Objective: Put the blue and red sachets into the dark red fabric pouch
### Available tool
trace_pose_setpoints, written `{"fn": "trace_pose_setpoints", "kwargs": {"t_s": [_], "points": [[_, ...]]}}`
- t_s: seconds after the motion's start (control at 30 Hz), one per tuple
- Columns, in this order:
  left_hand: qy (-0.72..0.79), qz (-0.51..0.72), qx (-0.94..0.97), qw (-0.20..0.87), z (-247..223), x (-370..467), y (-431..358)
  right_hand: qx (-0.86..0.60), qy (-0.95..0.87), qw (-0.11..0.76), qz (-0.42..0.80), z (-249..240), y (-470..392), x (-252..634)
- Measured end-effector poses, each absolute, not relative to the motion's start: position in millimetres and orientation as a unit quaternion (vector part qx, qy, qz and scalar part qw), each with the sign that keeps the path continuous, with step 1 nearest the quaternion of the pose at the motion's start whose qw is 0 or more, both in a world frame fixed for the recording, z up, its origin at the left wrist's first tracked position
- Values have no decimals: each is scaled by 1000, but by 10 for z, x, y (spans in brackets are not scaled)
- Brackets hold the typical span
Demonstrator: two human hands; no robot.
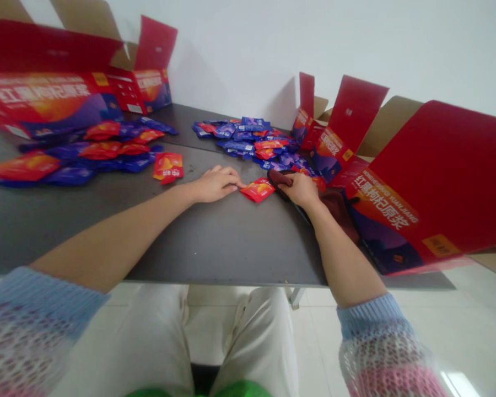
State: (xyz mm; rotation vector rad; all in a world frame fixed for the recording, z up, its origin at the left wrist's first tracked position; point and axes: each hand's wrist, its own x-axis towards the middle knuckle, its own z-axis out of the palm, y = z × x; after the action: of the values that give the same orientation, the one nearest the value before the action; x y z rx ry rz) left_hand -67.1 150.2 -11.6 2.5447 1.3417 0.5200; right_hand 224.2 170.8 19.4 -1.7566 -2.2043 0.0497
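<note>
My left hand (219,184) rests low over the grey table with its fingers stretched to the right. One fingertip touches the left edge of a red sachet (258,190) lying flat between my hands. On the other side of that sachet, my right hand (301,190) is closed on a dark brown cloth (338,205), whose folds spread under my wrist toward the box at right. Another red sachet (167,167) lies apart, behind my left forearm. The cloth's lower part is partly hidden by my right arm.
A pile of blue and red sachets (242,135) lies at the back middle, another heap (103,149) at left. Open red cartons stand at left (49,102) and right (388,204), flaps up. The table's front edge (231,283) is above my knees; a white wall stands behind.
</note>
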Motion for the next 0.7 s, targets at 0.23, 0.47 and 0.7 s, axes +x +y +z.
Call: {"fn": "trace_pose_setpoints", "kwargs": {"t_s": [0.23,0.47,0.7], "points": [[484,176,844,150,-76,-638,1382,-515,-845,102,101,300,1562,2128],[518,151,824,172,14,-516,1187,-453,-883,89,89,430,1296,1900],[527,115,826,162,23,-486,1212,-289,-947,46,133,498,1057,1699]]}}
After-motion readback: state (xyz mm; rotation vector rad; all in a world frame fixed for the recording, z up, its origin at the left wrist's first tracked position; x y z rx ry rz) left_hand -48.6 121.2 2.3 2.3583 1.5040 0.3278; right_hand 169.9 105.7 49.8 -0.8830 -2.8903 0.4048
